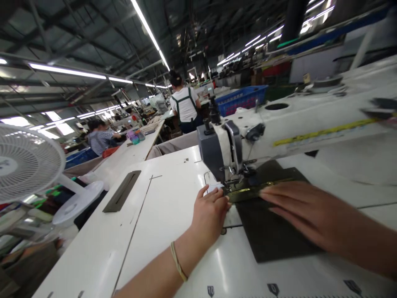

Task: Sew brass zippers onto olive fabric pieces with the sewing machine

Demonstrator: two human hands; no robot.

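Note:
Dark olive fabric (276, 231) lies on the white sewing table, partly under the needle area of a sewing machine (221, 142). Along its upper part runs a strip with a gold-coloured zipper (242, 191). My left hand (211, 211) is just left of the presser foot, its fingers bent and closed on the left end of the zipper strip. Slightly blurred, my right hand (300, 211) rests over the fabric right of the foot, fingers stretched out, fingertips at the zipper strip. A small whitish piece (214, 187) shows behind my left fingers.
A dark flat piece with a slit (122, 191) lies on the table's left side. Beyond that edge stands a white fan (77, 194). A yellow tape measure (325, 131) runs along the machine arm. Behind are a blue crate (242, 99) and co-workers (186, 103) at other tables.

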